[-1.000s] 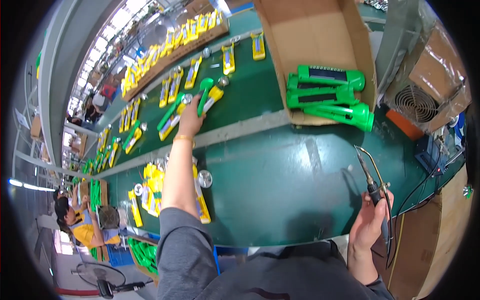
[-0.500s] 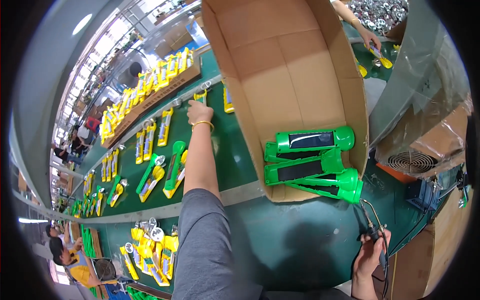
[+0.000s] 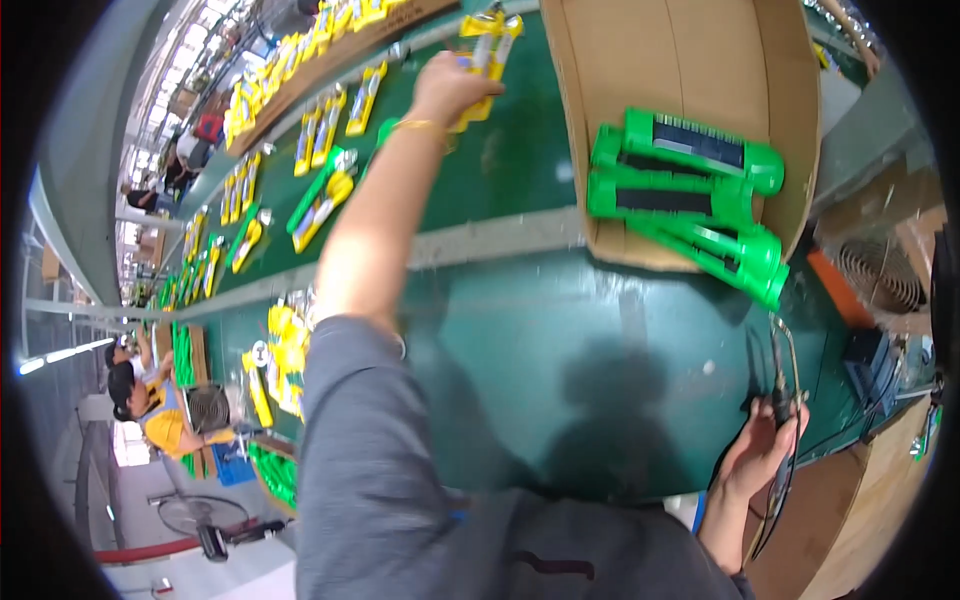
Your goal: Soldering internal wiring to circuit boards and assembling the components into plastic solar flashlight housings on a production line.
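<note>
Yellow part [image 3: 487, 45] at twelve o'clock, gripped in left hand [image 3: 450, 88] fingers beside the box [image 3: 680, 60] edge; right hand [image 3: 762, 452] fingers clasp a tool [image 3: 782, 385] at the green surface [image 3: 560, 340] edge, five o'clock.

Hard to make out much up top: the yellow part [image 3: 487, 45] in the left hand [image 3: 448, 88] is smeared by motion and its upper end runs off the picture's edge, so no idea what shape it really is. The cardboard box [image 3: 640, 60] is cut off at the top too. The right hand [image 3: 765, 450] wraps around a thin tool [image 3: 783, 375], hiding its grip. The yellow pieces far down the belt [image 3: 470, 180] are too tiny to tell apart.
</note>
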`<state>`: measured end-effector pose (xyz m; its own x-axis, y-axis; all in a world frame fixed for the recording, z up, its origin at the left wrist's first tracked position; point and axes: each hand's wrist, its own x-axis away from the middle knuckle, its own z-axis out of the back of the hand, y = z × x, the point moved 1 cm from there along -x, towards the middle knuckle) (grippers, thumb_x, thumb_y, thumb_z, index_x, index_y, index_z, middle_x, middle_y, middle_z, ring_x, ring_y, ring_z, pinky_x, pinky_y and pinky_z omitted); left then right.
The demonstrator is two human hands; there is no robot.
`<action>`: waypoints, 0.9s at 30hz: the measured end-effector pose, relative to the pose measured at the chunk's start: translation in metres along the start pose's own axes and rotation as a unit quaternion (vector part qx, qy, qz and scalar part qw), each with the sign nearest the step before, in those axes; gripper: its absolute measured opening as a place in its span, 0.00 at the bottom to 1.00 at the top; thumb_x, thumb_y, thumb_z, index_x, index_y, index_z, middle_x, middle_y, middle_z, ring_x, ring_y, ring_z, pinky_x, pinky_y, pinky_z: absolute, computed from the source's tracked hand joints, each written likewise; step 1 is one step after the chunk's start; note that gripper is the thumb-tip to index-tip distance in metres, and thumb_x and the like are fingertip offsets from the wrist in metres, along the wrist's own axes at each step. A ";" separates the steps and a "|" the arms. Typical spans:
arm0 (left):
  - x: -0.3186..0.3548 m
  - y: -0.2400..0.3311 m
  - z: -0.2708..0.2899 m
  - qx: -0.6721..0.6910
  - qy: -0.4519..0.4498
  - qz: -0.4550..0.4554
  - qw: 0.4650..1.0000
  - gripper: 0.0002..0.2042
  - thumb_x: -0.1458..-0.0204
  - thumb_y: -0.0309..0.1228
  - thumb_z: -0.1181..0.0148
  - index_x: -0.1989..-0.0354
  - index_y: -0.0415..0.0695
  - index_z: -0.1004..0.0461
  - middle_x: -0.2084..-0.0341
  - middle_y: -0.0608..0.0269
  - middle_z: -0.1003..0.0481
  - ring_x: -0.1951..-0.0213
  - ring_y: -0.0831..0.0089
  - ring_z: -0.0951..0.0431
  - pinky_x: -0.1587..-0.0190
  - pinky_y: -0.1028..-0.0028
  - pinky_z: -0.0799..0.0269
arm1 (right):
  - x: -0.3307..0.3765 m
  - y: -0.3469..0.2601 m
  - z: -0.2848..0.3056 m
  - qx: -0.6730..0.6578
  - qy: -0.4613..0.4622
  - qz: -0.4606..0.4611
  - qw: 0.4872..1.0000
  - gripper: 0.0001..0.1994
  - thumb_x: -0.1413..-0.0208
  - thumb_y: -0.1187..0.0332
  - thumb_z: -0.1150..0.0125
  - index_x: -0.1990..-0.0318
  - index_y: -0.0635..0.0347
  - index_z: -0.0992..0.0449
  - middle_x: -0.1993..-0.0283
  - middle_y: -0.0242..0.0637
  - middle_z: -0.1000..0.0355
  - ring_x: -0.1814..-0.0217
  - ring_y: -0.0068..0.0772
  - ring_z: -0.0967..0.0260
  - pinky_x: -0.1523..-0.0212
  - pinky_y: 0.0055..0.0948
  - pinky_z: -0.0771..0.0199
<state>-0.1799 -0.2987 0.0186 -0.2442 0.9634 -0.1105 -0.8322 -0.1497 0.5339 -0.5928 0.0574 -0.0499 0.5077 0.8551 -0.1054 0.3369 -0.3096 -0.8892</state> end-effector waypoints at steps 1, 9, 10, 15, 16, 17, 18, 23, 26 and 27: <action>0.047 -0.005 0.026 0.009 -0.024 0.016 1.000 0.30 0.72 0.39 0.26 0.58 0.37 0.30 0.63 0.48 0.24 0.60 0.57 0.22 0.58 0.63 0.27 | -0.002 0.000 -0.005 -0.002 -0.017 -0.004 1.000 0.17 0.39 0.59 0.50 0.50 0.60 0.37 0.60 0.32 0.35 0.61 0.25 0.39 0.56 0.30 0.40; 0.353 -0.045 0.075 -0.064 -0.125 0.096 0.985 0.30 0.67 0.32 0.28 0.54 0.38 0.34 0.60 0.46 0.26 0.57 0.50 0.25 0.56 0.61 0.29 | 0.016 -0.003 -0.023 -0.028 -0.087 -0.014 0.996 0.15 0.39 0.60 0.50 0.51 0.60 0.36 0.61 0.33 0.36 0.62 0.27 0.39 0.58 0.32 0.39; 0.366 -0.050 0.071 -0.117 -0.079 0.037 0.989 0.28 0.66 0.30 0.28 0.55 0.39 0.34 0.60 0.47 0.27 0.58 0.49 0.26 0.57 0.60 0.29 | 0.019 -0.006 -0.028 -0.032 -0.091 -0.011 0.995 0.15 0.39 0.60 0.50 0.51 0.60 0.36 0.62 0.33 0.36 0.62 0.28 0.39 0.59 0.32 0.39; 0.401 -0.004 0.059 -0.125 0.057 -0.172 0.975 0.28 0.64 0.28 0.29 0.51 0.38 0.32 0.59 0.49 0.30 0.58 0.51 0.29 0.56 0.62 0.32 | 0.036 -0.021 -0.042 -0.035 -0.124 0.011 0.992 0.15 0.39 0.57 0.51 0.51 0.56 0.37 0.58 0.35 0.32 0.62 0.29 0.38 0.60 0.32 0.40; 0.406 0.013 0.054 -0.067 0.002 -0.229 0.971 0.29 0.66 0.26 0.30 0.51 0.39 0.32 0.59 0.50 0.30 0.58 0.52 0.29 0.55 0.63 0.31 | 0.041 -0.027 -0.044 -0.025 -0.119 0.010 0.993 0.15 0.39 0.57 0.51 0.51 0.56 0.37 0.58 0.35 0.32 0.62 0.29 0.38 0.60 0.32 0.40; 0.412 0.028 0.046 -0.020 -0.057 -0.243 0.968 0.30 0.68 0.25 0.30 0.51 0.39 0.32 0.60 0.51 0.30 0.58 0.52 0.29 0.56 0.63 0.31 | 0.045 -0.033 -0.046 -0.041 -0.121 0.013 0.992 0.16 0.39 0.56 0.51 0.51 0.55 0.38 0.57 0.35 0.32 0.61 0.29 0.38 0.60 0.32 0.40; 0.416 0.039 0.035 0.028 -0.113 -0.255 0.960 0.30 0.69 0.24 0.31 0.51 0.39 0.32 0.61 0.53 0.30 0.59 0.53 0.29 0.57 0.63 0.31 | 0.049 -0.039 -0.049 -0.058 -0.127 0.018 0.990 0.16 0.40 0.55 0.51 0.51 0.54 0.38 0.57 0.35 0.31 0.61 0.29 0.38 0.60 0.32 0.40; 0.416 0.052 -0.010 0.019 -0.204 -0.316 0.927 0.31 0.69 0.28 0.31 0.51 0.40 0.32 0.63 0.56 0.32 0.59 0.58 0.30 0.57 0.63 0.34 | 0.081 -0.048 -0.063 -0.078 -0.176 -0.095 0.977 0.19 0.40 0.53 0.49 0.51 0.56 0.38 0.55 0.35 0.33 0.58 0.29 0.34 0.59 0.35 0.31; 0.417 0.047 0.000 0.004 -0.182 -0.358 0.916 0.32 0.68 0.31 0.29 0.48 0.41 0.32 0.57 0.54 0.31 0.54 0.57 0.30 0.53 0.62 0.36 | 0.093 -0.030 -0.065 0.002 -0.186 -0.157 0.970 0.15 0.40 0.60 0.47 0.53 0.60 0.38 0.55 0.37 0.33 0.55 0.33 0.32 0.48 0.45 0.29; 0.426 0.043 0.006 0.027 -0.089 -0.325 0.941 0.33 0.67 0.31 0.28 0.48 0.40 0.33 0.54 0.52 0.31 0.52 0.56 0.31 0.51 0.62 0.37 | 0.093 -0.021 -0.068 -0.002 -0.175 -0.191 0.966 0.13 0.38 0.62 0.50 0.54 0.61 0.37 0.56 0.39 0.33 0.53 0.34 0.31 0.46 0.46 0.30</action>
<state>-0.3166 0.1065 -0.0006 0.3993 0.8698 -0.2899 -0.7486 0.4919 0.4446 -0.4992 0.1152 -0.0106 0.0465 0.9953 0.0849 0.4496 0.0550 -0.8915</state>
